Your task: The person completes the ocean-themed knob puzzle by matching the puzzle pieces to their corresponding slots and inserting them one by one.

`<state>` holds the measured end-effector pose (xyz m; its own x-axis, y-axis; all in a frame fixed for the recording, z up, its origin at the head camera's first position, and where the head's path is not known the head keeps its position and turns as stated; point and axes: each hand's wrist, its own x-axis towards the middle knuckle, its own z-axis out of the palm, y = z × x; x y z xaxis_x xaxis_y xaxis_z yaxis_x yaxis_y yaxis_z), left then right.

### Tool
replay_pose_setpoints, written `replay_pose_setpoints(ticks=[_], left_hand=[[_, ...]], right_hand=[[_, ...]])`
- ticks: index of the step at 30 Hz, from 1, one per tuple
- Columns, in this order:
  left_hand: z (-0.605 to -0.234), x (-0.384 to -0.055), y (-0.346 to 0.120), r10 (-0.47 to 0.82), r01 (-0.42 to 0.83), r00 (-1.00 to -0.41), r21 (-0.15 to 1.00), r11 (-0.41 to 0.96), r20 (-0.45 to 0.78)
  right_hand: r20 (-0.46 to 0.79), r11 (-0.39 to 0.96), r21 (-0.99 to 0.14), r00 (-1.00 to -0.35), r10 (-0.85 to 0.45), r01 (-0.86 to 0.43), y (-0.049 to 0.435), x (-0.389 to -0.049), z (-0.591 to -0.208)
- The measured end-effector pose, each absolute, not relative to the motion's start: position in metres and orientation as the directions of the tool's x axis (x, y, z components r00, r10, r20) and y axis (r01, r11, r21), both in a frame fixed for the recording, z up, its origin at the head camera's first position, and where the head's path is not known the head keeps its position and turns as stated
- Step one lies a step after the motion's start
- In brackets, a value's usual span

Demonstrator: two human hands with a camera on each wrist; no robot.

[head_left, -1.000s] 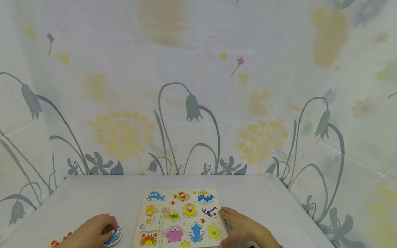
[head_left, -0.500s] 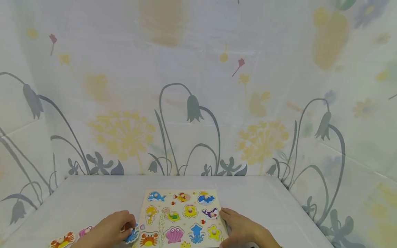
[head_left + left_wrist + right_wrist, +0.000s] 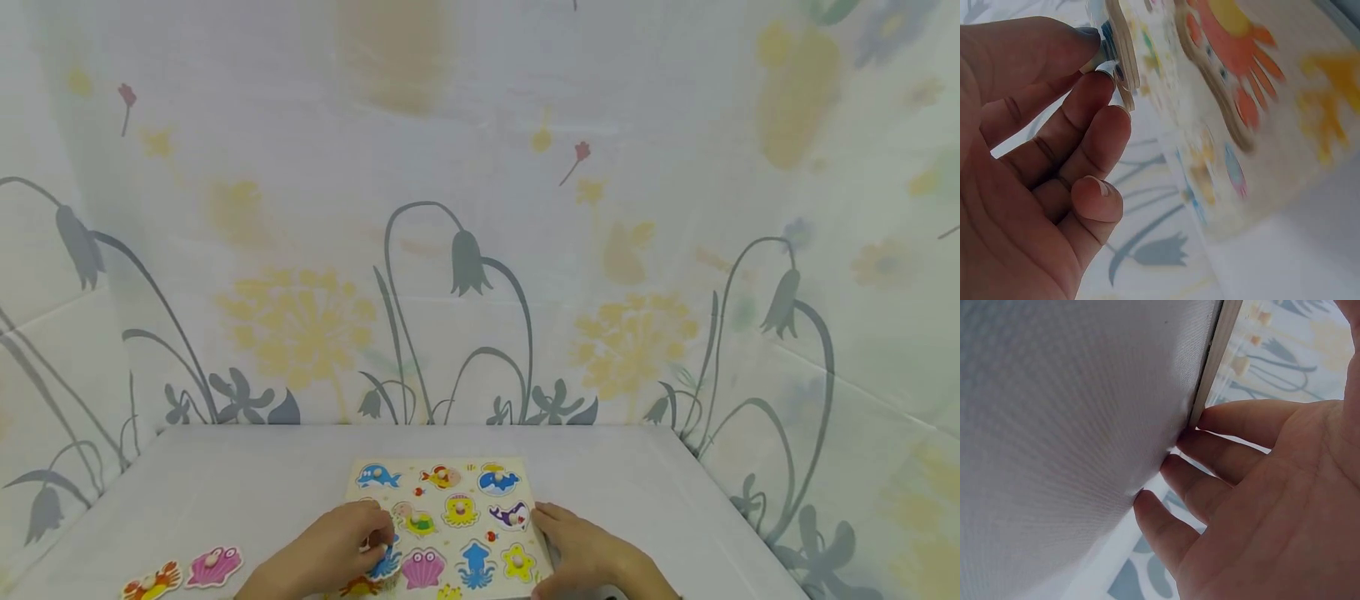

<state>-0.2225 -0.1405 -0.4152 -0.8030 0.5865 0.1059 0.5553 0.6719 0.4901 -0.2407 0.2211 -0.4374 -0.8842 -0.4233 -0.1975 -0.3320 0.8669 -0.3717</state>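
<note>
A cream wooden peg puzzle board (image 3: 450, 537) with sea-animal pictures lies on the table. My left hand (image 3: 337, 542) pinches a blue squid puzzle piece (image 3: 385, 563) between thumb and fingertips, above the board's near left part. In the left wrist view the piece (image 3: 1124, 50) appears edge-on, and the board's crab picture (image 3: 1232, 37) is beside it. My right hand (image 3: 585, 554) lies along the board's right edge. Seen from the right wrist, its nearly straight fingers (image 3: 1204, 487) touch the table cloth and the board's side (image 3: 1217, 356).
Left of the board, a crab piece (image 3: 152, 581) and a pink shell piece (image 3: 214, 567) lie on the white table (image 3: 247, 475). Pieces with knobs, such as the starfish (image 3: 517, 562), sit in the board. A flower-printed curtain (image 3: 480, 208) hangs behind.
My left hand has carried the blue squid piece rightward from the table to over the board, uncovering the crab and shell pieces. My right hand has stayed at the board's edge.
</note>
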Motion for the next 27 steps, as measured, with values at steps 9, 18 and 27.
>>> replay_pose_setpoints(ticks=[9,18,27], left_hand=[[-0.420,-0.228,-0.097,0.632,0.590,-0.769,0.484,0.646,0.095],[-0.428,-0.233,-0.062,0.668,0.627,-0.737,0.473,0.619,0.102],[-0.435,-0.238,-0.043,0.649,0.608,-0.756,0.454,0.651,0.083]], right_hand=[[-0.200,0.866,-0.369,-0.881,-0.429,-0.337,0.222,-0.242,-0.438],[-0.204,0.866,-0.375,-0.882,-0.424,-0.329,0.221,-0.242,-0.437],[-0.202,0.865,-0.368,-0.879,-0.432,-0.341,0.222,-0.243,-0.438]])
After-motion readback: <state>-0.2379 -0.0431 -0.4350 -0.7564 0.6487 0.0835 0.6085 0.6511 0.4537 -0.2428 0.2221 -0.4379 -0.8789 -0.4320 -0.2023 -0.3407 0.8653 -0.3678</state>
